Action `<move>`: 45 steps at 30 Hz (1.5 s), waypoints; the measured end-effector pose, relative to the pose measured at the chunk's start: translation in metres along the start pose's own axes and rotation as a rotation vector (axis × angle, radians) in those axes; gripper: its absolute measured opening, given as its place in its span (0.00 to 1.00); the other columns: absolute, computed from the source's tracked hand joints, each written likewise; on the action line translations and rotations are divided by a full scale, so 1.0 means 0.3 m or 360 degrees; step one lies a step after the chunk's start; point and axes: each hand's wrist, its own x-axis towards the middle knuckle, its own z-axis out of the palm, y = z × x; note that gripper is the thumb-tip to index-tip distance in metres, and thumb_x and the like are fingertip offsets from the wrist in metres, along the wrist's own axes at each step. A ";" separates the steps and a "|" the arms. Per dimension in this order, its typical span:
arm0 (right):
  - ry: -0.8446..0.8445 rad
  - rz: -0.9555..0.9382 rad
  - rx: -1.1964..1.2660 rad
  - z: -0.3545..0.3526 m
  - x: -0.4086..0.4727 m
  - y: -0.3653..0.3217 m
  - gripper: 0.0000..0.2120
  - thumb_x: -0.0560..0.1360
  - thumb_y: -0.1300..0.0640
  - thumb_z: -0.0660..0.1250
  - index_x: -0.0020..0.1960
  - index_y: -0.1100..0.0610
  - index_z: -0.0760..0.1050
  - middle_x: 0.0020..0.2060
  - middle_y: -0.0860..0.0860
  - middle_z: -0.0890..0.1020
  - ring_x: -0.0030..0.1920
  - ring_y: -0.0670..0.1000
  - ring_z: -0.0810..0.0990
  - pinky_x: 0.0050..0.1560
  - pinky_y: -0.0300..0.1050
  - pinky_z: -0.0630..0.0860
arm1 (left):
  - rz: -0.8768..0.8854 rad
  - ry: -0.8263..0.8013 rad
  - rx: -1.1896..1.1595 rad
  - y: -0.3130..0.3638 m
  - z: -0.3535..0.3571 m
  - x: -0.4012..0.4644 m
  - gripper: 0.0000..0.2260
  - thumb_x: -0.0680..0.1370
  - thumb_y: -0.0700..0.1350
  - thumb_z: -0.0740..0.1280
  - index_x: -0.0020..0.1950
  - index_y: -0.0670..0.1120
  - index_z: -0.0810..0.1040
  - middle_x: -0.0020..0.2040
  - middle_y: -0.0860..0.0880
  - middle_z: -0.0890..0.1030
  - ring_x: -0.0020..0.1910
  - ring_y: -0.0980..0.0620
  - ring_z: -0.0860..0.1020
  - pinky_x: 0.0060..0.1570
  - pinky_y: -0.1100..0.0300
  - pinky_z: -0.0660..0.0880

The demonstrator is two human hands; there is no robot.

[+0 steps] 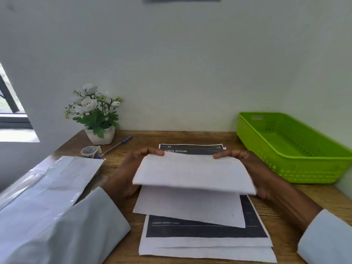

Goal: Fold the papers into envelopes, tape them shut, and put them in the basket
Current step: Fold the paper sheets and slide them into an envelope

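Dead centre of the frame, both hands are on one white sheet [192, 174], lifted clear of the stack [207, 242] and bent over itself in a soft fold, its far edge curled toward the camera. Left hand [123, 174] grips the sheet's left side, fingertips [150, 151] hooked over the top edge; right hand [264, 174] mirrors it on the right, fingertips [228, 154] curled over that same edge. Blur smears the right side, so the lower grip there is hard to read. Under the sheet lies the stack, dark printed pages with white borders, flat on the wooden desk [282, 210]. Right of frame, the green basket [297, 168] sits against the wall, apart from the hands. Upper left of the desk: a tape roll [89, 151], a pen [117, 146] just beside it, and a potted plant [95, 115] behind them. Lower left, a long white wrapper [49, 187] lies slanted on the desk.
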 end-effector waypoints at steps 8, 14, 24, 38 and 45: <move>0.0366 -0.0247 -0.0035 0.007 -0.001 0.001 0.09 0.72 0.73 0.67 0.43 0.62 0.82 0.35 0.57 0.86 0.31 0.53 0.83 0.29 0.41 0.79 | -0.0035 0.0006 -0.0152 0.020 0.003 -0.002 0.13 0.80 0.40 0.58 0.59 0.46 0.79 0.54 0.42 0.84 0.52 0.43 0.81 0.51 0.48 0.77; 0.0378 -0.0376 -0.0109 0.021 -0.010 -0.001 0.09 0.71 0.73 0.69 0.44 0.62 0.83 0.39 0.58 0.86 0.34 0.55 0.84 0.32 0.43 0.80 | 0.0012 -0.0250 0.0215 -0.003 0.038 -0.028 0.13 0.68 0.44 0.73 0.52 0.45 0.85 0.53 0.51 0.85 0.55 0.50 0.81 0.51 0.57 0.78; 0.0099 -0.0365 -0.0237 -0.001 -0.022 -0.013 0.11 0.73 0.62 0.71 0.55 0.54 0.84 0.54 0.51 0.86 0.51 0.50 0.85 0.44 0.39 0.80 | 0.0062 -0.0204 0.0261 -0.002 0.013 -0.009 0.25 0.61 0.37 0.78 0.55 0.53 0.84 0.64 0.52 0.75 0.61 0.46 0.76 0.55 0.49 0.79; 0.0106 -0.0331 -0.0274 -0.014 -0.006 -0.029 0.17 0.65 0.71 0.75 0.52 0.61 0.82 0.41 0.54 0.88 0.40 0.50 0.85 0.38 0.40 0.80 | 0.0326 -0.0110 0.0591 0.020 -0.001 -0.023 0.19 0.63 0.46 0.77 0.54 0.54 0.83 0.55 0.58 0.81 0.54 0.57 0.79 0.47 0.65 0.78; 0.0482 -0.0863 -0.1578 -0.010 0.015 0.004 0.06 0.69 0.54 0.78 0.45 0.46 0.84 0.46 0.44 0.77 0.48 0.47 0.76 0.44 0.43 0.72 | 0.0913 0.0177 0.1511 -0.006 0.036 -0.017 0.08 0.73 0.55 0.71 0.52 0.59 0.83 0.66 0.55 0.71 0.63 0.58 0.67 0.49 0.64 0.68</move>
